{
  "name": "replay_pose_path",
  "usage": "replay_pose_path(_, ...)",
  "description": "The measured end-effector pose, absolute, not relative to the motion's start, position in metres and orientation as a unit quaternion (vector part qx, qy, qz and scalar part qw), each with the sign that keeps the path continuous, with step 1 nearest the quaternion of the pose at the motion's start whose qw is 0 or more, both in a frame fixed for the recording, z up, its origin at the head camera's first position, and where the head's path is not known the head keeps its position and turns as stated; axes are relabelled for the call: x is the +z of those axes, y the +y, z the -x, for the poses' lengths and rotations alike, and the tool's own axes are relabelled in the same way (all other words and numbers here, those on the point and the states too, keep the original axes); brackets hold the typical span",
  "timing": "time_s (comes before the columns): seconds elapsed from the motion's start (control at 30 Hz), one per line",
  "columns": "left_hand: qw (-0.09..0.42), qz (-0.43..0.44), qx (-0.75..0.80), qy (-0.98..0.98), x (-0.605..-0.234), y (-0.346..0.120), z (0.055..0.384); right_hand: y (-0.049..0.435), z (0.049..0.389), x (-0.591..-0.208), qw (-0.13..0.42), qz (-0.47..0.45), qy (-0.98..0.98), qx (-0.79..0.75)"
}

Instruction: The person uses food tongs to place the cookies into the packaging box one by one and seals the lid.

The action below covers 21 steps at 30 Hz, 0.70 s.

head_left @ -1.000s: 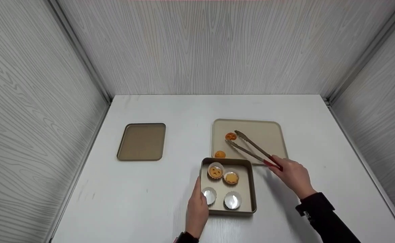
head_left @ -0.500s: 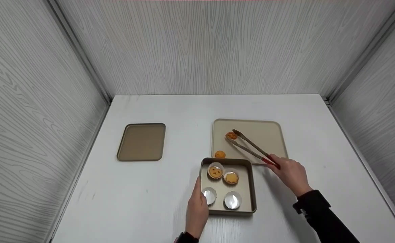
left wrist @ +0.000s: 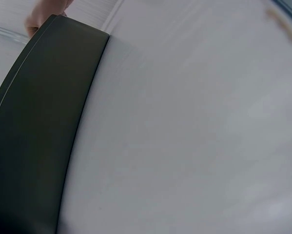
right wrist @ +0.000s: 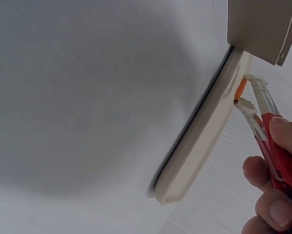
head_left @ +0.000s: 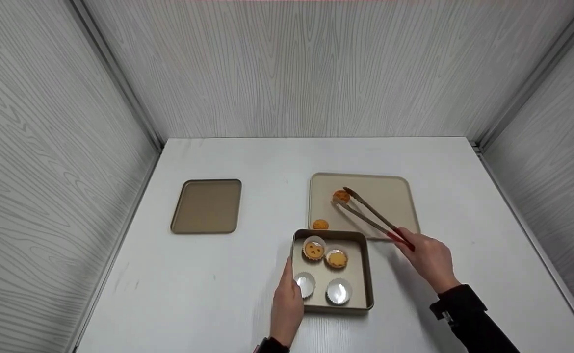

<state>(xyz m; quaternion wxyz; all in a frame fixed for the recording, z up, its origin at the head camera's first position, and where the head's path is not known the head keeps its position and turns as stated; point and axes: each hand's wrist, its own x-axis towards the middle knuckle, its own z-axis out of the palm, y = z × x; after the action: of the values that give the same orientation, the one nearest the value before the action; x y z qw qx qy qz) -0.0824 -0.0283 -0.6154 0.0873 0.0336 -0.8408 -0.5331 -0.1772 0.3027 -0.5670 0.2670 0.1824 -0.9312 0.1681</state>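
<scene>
Right hand (head_left: pixel 429 257) is curled round the red handles of a pair of tongs (right wrist: pixel 282 161), their arms reaching out over a large pale tray (head_left: pixel 390 193). Between the tips sits a small orange pastry (head_left: pixel 342 195); the right wrist view shows the tips at both its sides, but whether it rests on the tray is hard to tell. A second pastry (head_left: pixel 321 224) lies on the tray near its close left corner. Left hand (head_left: pixel 287 306) grips the left side of a square pan (head_left: pixel 358 274), which stands just before the tray and hides part of its near edge. In the pan are four fluted cups: the far left one holds a round tart with a face (head_left: pixel 314 250), the one beside it a tart with a yellow star shape (head_left: pixel 336 258), and the two nearer ones, a left cup (head_left: pixel 306 286) and a right cup (head_left: pixel 338 291), show shiny bottoms. Well apart to the left, a small brown tray (head_left: pixel 206 206) lies on the white table (head_left: pixel 208 304).
</scene>
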Motion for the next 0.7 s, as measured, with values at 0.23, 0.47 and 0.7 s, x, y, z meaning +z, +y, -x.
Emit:
replay_pose_path(0.23,0.088,-0.035,-0.531,-0.842,-0.616,-0.028,0.083,0.313,0.158,-0.559,0.295,-0.205,-0.917,0.173)
replay_pose_path(0.47,0.101,-0.027,-0.525,-0.844,-0.616,-0.028,0.083,0.324,0.135,-0.545,0.311,-0.248,-0.902,0.169)
replay_pose_path(0.7,0.093,-0.027,-0.531,-0.842,-0.616,-0.028,0.083,0.331,0.121,-0.537,0.318,-0.274,-0.889,0.181)
